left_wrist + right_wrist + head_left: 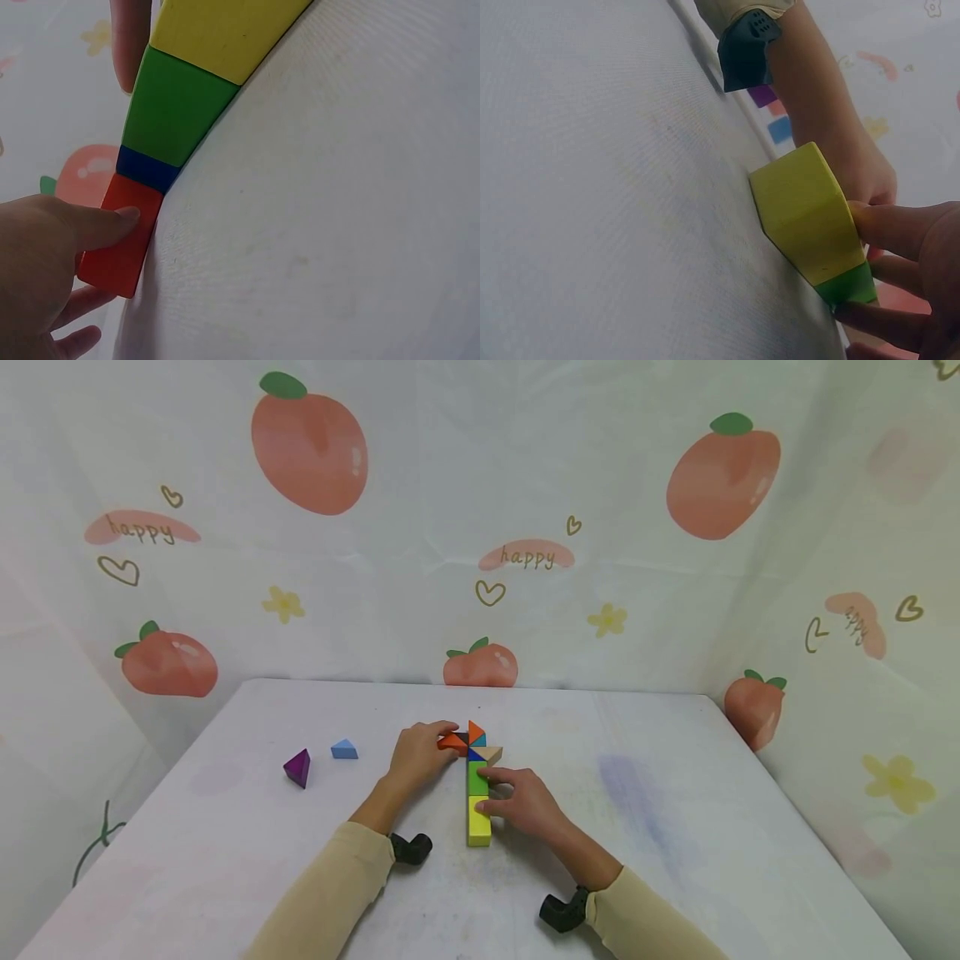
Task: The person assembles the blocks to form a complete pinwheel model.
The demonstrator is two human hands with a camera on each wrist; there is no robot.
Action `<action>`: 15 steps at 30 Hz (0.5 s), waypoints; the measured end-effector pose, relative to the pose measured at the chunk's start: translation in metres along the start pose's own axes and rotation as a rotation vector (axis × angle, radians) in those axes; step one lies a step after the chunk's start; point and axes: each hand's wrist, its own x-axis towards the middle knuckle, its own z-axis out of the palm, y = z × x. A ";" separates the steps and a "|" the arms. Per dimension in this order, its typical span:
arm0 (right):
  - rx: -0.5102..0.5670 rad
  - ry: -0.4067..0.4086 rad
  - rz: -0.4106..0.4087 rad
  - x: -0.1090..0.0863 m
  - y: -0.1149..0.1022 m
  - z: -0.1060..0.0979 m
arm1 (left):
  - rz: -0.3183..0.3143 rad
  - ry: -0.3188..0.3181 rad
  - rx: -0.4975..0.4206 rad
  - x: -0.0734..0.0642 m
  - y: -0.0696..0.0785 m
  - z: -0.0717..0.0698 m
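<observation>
In the head view a pinwheel of triangular blocks tops a straight column made of a green block [477, 785] and a yellow block [478, 831]. My left hand [422, 753] pinches the orange-red triangular block [124, 247] on the pinwheel's left, thumb on its near side. A dark blue triangular block [148, 169] sits between it and the green block in the left wrist view. From the right, my right hand [531, 802] touches the column, thumb at the yellow block and index finger at the green one, with fingers fairly straight.
A purple pyramid-like block [297, 768] and a light blue triangular block [344, 749] lie to the left. Orange [475, 730] and wooden [491, 754] triangular blocks belong to the pinwheel. The white table [637, 735] meets a printed cloth behind.
</observation>
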 end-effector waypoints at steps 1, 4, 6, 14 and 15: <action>-0.001 0.000 0.002 0.000 0.000 0.000 | -0.002 0.000 0.001 0.000 0.000 0.000; 0.000 0.000 0.005 0.000 0.000 0.000 | -0.006 0.002 0.003 -0.001 0.000 0.000; 0.000 -0.001 0.007 0.000 0.000 0.001 | -0.003 0.004 0.002 0.000 0.000 0.000; -0.008 -0.005 0.001 0.000 0.002 0.001 | 0.037 0.016 0.030 0.002 -0.004 -0.005; -0.011 -0.006 0.000 0.000 0.002 0.001 | 0.049 0.020 0.035 0.001 -0.005 -0.007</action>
